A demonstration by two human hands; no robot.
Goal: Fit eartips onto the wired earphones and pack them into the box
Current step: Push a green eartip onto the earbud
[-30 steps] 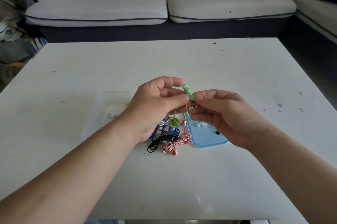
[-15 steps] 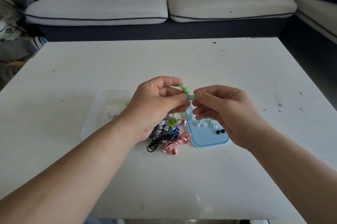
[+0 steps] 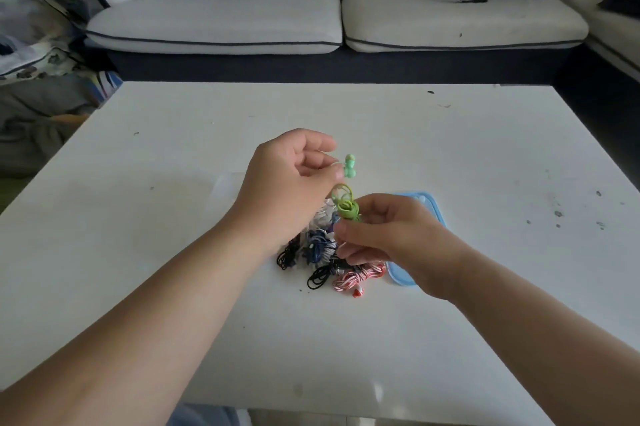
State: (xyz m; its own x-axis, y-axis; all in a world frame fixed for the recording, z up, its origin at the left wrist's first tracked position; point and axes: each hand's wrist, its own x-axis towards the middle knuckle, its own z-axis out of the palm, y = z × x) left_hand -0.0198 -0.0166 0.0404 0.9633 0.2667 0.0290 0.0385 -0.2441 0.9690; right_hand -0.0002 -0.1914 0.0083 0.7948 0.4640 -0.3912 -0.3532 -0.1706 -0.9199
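Above table centre, left hand (image 3: 294, 183) curled, thumb and fingertip pinching the green earbuds (image 3: 349, 166), which stick up clear of the fingers; slightly blurred. Right hand (image 3: 394, 235) just below, fingers curled, pinching the green coiled cable (image 3: 344, 206) under the buds. Beneath both, on the white table (image 3: 173, 217): pile of bundled earphones (image 3: 322, 252), black, blue, red-striped. Blue tray (image 3: 431, 205) just right of pile, mostly hidden by right hand. Sofa (image 3: 221, 23) beyond.
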